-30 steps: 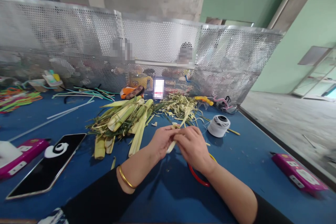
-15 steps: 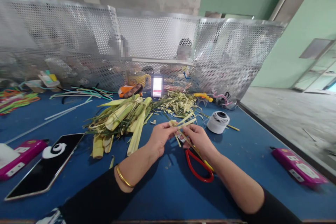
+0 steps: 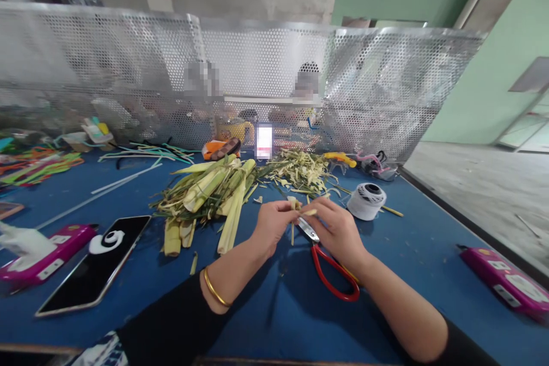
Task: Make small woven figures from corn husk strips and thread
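"Two hands noted over the worktop (image 3: 257,326). Taking them as the clock's centre, state of each?"

"Left hand (image 3: 273,227): thumb and fingers pinched on a pale strip (image 3: 293,204) of plant matter. Right hand (image 3: 337,227): fingers clamped on the same material, just beside the left fingertips."

"Position of the strip?"

"At centre, between the fingertips, raised above the worktop; one narrow end hangs toward six o'clock. Fingers hide part of its shape."

"Tools nearby?"

"Red-handled scissors (image 3: 316,254) at five o'clock, blades running beneath the right hand. Whether the hand touches them cannot be told."

"Materials?"

"Bundle of yellow-green stalks (image 3: 203,191) at nine o'clock, heap of shredded scraps (image 3: 300,170) at twelve, spool of white thread (image 3: 366,209) at three."

"Remaining items?"

"Black-screened phone (image 3: 90,274) between eight and nine o'clock; magenta device (image 3: 501,277) between three and four, well apart from the right hand."
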The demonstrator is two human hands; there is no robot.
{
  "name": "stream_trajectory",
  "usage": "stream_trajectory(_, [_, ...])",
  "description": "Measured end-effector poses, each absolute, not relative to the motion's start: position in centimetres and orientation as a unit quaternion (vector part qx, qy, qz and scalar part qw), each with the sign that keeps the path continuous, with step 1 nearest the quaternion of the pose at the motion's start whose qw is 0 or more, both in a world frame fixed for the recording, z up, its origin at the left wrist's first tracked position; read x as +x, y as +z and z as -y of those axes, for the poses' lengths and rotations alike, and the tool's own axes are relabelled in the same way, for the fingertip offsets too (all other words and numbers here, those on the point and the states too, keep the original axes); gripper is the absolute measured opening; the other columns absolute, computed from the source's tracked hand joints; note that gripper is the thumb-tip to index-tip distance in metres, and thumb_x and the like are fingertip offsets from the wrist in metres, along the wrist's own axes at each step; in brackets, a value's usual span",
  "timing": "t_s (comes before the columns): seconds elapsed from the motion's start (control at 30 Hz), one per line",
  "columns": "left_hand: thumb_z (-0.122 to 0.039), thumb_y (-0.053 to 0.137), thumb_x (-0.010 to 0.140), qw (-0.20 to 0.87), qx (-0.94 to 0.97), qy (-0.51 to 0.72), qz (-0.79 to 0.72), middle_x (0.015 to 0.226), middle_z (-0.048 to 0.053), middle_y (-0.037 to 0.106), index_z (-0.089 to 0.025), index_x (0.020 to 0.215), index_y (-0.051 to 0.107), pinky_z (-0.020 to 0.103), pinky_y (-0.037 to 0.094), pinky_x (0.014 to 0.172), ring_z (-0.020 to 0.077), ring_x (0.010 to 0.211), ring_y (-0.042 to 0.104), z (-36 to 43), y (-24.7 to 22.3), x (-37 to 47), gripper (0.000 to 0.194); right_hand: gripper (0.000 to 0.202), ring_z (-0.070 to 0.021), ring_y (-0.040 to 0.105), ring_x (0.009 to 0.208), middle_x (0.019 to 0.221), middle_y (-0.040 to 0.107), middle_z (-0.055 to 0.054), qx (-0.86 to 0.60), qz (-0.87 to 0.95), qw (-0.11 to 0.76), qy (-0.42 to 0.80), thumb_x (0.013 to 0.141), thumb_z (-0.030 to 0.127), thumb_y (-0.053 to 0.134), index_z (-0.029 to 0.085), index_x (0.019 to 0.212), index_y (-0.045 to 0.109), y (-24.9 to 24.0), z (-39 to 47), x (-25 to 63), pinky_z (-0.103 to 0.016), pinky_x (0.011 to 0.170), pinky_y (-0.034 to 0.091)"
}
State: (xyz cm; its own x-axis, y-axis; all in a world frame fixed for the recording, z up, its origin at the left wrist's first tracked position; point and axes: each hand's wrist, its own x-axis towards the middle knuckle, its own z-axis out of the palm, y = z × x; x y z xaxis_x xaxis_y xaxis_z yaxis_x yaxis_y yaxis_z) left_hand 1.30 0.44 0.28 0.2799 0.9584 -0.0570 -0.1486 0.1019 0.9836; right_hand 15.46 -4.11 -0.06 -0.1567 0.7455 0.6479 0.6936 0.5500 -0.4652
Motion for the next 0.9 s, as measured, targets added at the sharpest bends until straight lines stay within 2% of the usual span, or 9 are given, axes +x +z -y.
stream_trajectory(0.1, [-0.015, 0.071, 0.058, 0.637, 0.536, 0.406, -0.378, 0.06, 0.001, 0.065, -0.015, 0.061, 0.075, 0.024, 0.041, 0.062, 0.0104, 0.056, 0.049, -0.2, 0.2, 1.4, 0.005, 0.019, -0.0175, 0.059, 0.075, 0.08, 0.062, -0.004, -0.535, 0.701, 0.472, -0.017, 0.089, 0.028, 0.049, 0.021, 0.074, 0.058, -0.1, 3.7, 15.9, -0.027, 0.067, 0.045])
stream_trajectory(0.2, [-0.015, 0.071, 0.059, 0.645, 0.546, 0.383, -0.373, 0.062, 0.003, 0.067, -0.015, 0.065, 0.076, 0.025, 0.04, 0.063, 0.0118, 0.058, 0.05, -0.2, 0.2, 1.4, 0.008, 0.021, -0.0138, 0.048, 0.056, 0.06, 0.053, 0.002, -0.61, 0.657, 0.443, 0.012, 0.087, 0.03, 0.049, 0.022, 0.067, 0.05, -0.7, 3.1, 16.2, -0.024, 0.052, 0.034])
stream_trajectory(0.27, [-0.016, 0.07, 0.06, 0.646, 0.545, 0.377, -0.379, 0.06, 0.003, 0.065, -0.015, 0.065, 0.076, 0.025, 0.039, 0.061, 0.012, 0.057, 0.05, -0.2, 0.2, 1.4, 0.008, 0.021, -0.0124, 0.041, 0.049, 0.052, 0.048, 0.004, -0.64, 0.643, 0.419, 0.03, 0.085, 0.032, 0.049, 0.022, 0.067, 0.049, -1.1, 2.9, 16.3, -0.024, 0.048, 0.029])
stream_trajectory(0.43, [-0.019, 0.075, 0.057, 0.631, 0.556, 0.375, -0.389, 0.054, 0.0, 0.059, -0.015, 0.06, 0.074, 0.024, 0.037, 0.059, 0.0109, 0.055, 0.047, 0.1, 0.3, 1.3, 0.005, 0.022, -0.0125, 0.042, 0.049, 0.052, 0.049, 0.004, -0.637, 0.647, 0.415, 0.059, 0.086, 0.034, 0.047, 0.022, 0.068, 0.05, -1.2, 3.0, 15.9, -0.024, 0.05, 0.03])
stream_trajectory(0.53, [-0.017, 0.076, 0.057, 0.632, 0.531, 0.392, -0.405, 0.054, -0.001, 0.059, -0.015, 0.059, 0.072, 0.023, 0.037, 0.058, 0.0095, 0.054, 0.047, -0.1, 0.1, 1.3, 0.005, 0.022, -0.0134, 0.049, 0.054, 0.061, 0.057, 0.002, -0.616, 0.666, 0.415, 0.067, 0.09, 0.035, 0.047, 0.022, 0.075, 0.057, -0.6, 3.2, 16.1, -0.024, 0.053, 0.034])
stream_trajectory(0.6, [-0.016, 0.076, 0.057, 0.655, 0.485, 0.405, -0.415, 0.058, 0.0, 0.061, -0.014, 0.062, 0.071, 0.022, 0.039, 0.057, 0.0086, 0.054, 0.048, -0.4, 0.0, 1.3, 0.007, 0.02, -0.0149, 0.056, 0.065, 0.074, 0.064, -0.001, -0.577, 0.708, 0.407, 0.025, 0.091, 0.033, 0.049, 0.021, 0.083, 0.062, -0.2, 3.2, 16.5, -0.025, 0.059, 0.038])
stream_trajectory(0.7, [-0.014, 0.077, 0.058, 0.704, 0.402, 0.406, -0.422, 0.063, 0.001, 0.063, -0.013, 0.067, 0.069, 0.022, 0.043, 0.058, 0.0085, 0.055, 0.052, -0.9, 0.0, 1.1, 0.012, 0.017, -0.0176, 0.059, 0.08, 0.088, 0.068, -0.005, -0.503, 0.782, 0.348, -0.12, 0.092, 0.027, 0.051, 0.021, 0.088, 0.066, 0.3, 3.3, 17.0, -0.028, 0.072, 0.039])
stream_trajectory(0.8, [-0.011, 0.076, 0.061, 0.736, 0.364, 0.395, -0.412, 0.06, 0.001, 0.061, -0.013, 0.066, 0.065, 0.023, 0.049, 0.06, 0.0092, 0.055, 0.055, -1.1, 0.2, 1.0, 0.012, 0.02, -0.0167, 0.056, 0.076, 0.083, 0.067, -0.004, -0.469, 0.802, 0.264, -0.26, 0.093, 0.018, 0.05, 0.02, 0.082, 0.067, 0.5, 3.3, 17.1, -0.031, 0.076, 0.035])
stream_trajectory(0.9, [-0.009, 0.071, 0.067, 0.75, 0.358, 0.383, -0.404, 0.061, 0.001, 0.06, -0.013, 0.066, 0.063, 0.023, 0.05, 0.059, 0.0097, 0.056, 0.057, -0.9, 0.4, 0.9, 0.009, 0.021, -0.0168, 0.053, 0.073, 0.08, 0.066, -0.003, -0.46, 0.798, 0.23, -0.316, 0.092, 0.014, 0.05, 0.019, 0.079, 0.065, 0.4, 3.5, 16.9, -0.032, 0.077, 0.033])
